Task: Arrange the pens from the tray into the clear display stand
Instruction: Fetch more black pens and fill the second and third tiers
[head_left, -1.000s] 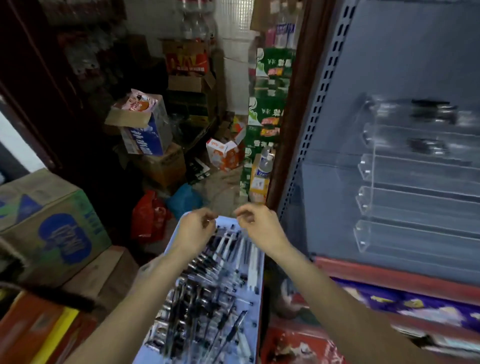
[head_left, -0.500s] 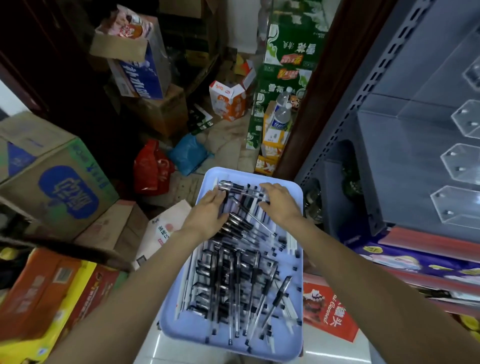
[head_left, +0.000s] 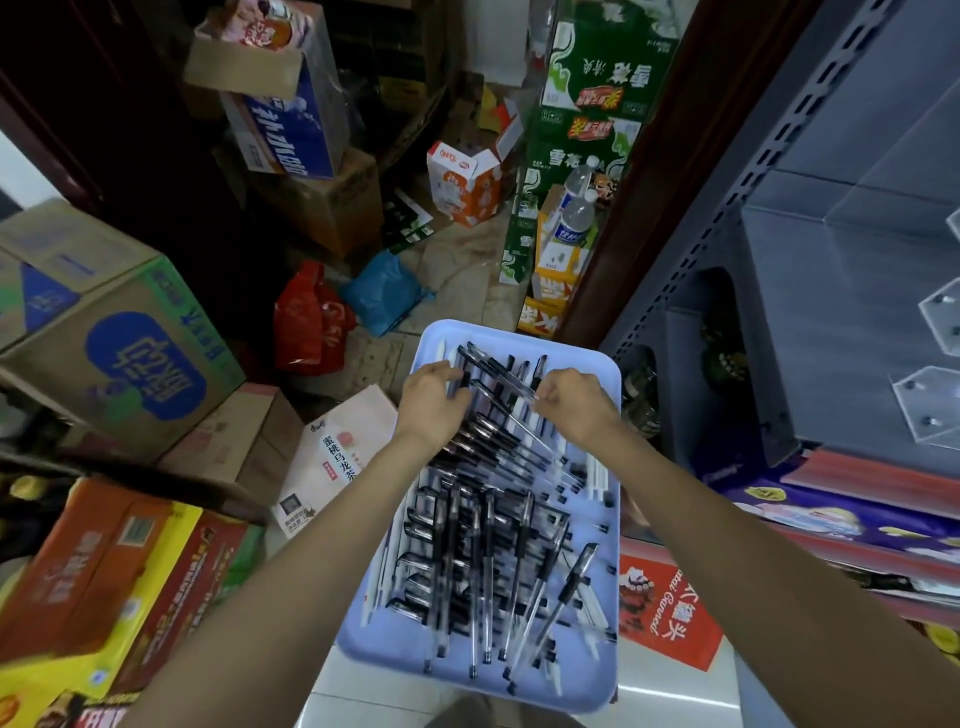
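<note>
At the far left stands a cardboard carton with a blue oval mark and green panel, and below it orange, yellow and red packaging boxes. Behind, a blue-and-white carton sits on a plain brown box. A red plastic bag and a blue plastic bag lie on the floor just beyond the tray's far left corner. A white-and-pink tea box lies beside the tray's left edge.

My left hand is over the far part of the light-blue tray, palm down, fingers loosely extended and resting on the pens; I cannot tell whether it grips any. The pens, black-capped with clear barrels, lie heaped in the tray, mostly lengthwise, some crossing at angles.

My right hand is opposite the left, fingers curled, pinching the end of one pen that runs slantwise between the two hands above the heap.

Behind the tray stand stacked green cartons with a water bottle in front of them. To the right rises a grey metal shelf unit. The clear display stand sits on that shelf at the right edge of view, only its stepped end panels visible, well apart from the tray and both hands. A purple package lies below it.
</note>
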